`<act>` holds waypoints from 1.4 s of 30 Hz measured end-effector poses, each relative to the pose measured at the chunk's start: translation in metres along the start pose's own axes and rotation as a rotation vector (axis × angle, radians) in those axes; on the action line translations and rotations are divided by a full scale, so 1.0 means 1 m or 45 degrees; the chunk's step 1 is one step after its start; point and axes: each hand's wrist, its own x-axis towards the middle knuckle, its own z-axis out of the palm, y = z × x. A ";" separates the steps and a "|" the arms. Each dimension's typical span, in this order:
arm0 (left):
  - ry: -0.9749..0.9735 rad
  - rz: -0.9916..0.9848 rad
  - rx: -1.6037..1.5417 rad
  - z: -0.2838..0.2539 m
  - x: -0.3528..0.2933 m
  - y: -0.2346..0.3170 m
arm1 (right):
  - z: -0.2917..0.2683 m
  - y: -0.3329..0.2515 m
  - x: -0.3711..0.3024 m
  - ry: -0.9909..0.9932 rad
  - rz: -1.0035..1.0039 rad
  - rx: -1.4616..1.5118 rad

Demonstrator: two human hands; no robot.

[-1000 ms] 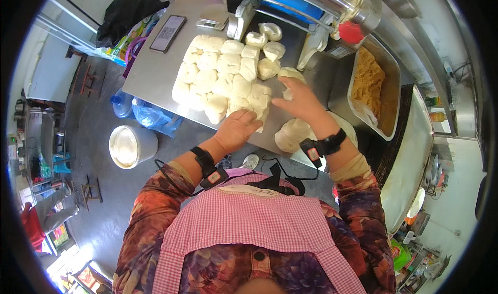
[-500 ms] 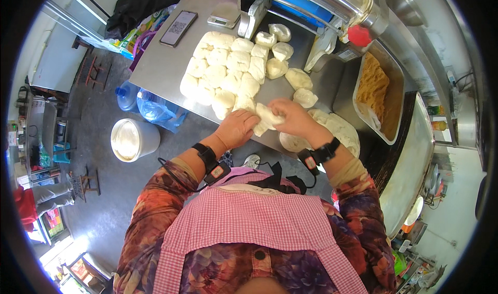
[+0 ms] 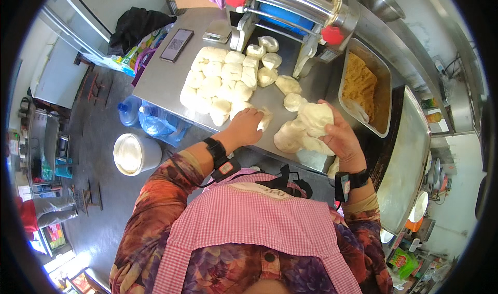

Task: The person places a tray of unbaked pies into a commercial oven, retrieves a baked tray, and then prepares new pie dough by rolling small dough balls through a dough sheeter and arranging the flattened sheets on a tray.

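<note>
My right hand (image 3: 341, 138) is closed on the edge of a pale, smooth piece of dough (image 3: 315, 119), with the thumb on the near side. That piece hangs over a larger lump of dough (image 3: 288, 137) at the table's front edge. My left hand (image 3: 245, 127) is closed around a small piece of dough (image 3: 265, 119), partly hidden by the fingers, at the near right corner of the dough block. The dough block (image 3: 212, 81) is divided into many soft squares lying tightly together. To its right, several rounded dough pieces (image 3: 267, 76) form a loose curved row.
A roller machine (image 3: 290, 9) with red knobs stands at the back. Right of it lies a deep metal tray (image 3: 388, 94) of brown crumbly filling. A phone (image 3: 177, 45) and small scale (image 3: 217, 32) rest on the steel table (image 3: 155, 81). A white bucket (image 3: 150, 154) stands on the floor.
My hands have moved apart. The right one has swung right to the large lump and holds a dough piece there; the left stays by the block's corner, slightly to the right.
</note>
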 end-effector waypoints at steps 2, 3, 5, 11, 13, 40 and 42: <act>0.128 0.023 -0.294 -0.013 -0.002 0.010 | 0.004 0.005 -0.001 0.054 -0.026 -0.217; 0.155 -0.005 -0.426 -0.020 0.000 0.015 | 0.006 0.008 0.001 0.092 -0.033 -0.285; -0.261 -0.213 -1.445 -0.037 0.009 0.027 | 0.013 0.013 0.012 0.102 -0.127 -0.424; -0.435 -0.059 -2.195 -0.097 0.033 0.052 | 0.053 0.008 0.055 0.149 -0.222 -0.662; -0.229 -0.180 -1.956 -0.113 0.036 0.049 | 0.065 -0.002 0.065 0.174 -0.212 -0.785; -0.393 0.408 -1.608 -0.193 0.072 -0.002 | 0.135 -0.035 0.090 0.286 -0.064 -0.474; -0.592 0.504 -1.864 -0.197 0.072 -0.002 | 0.132 -0.038 0.085 0.282 -0.192 -0.404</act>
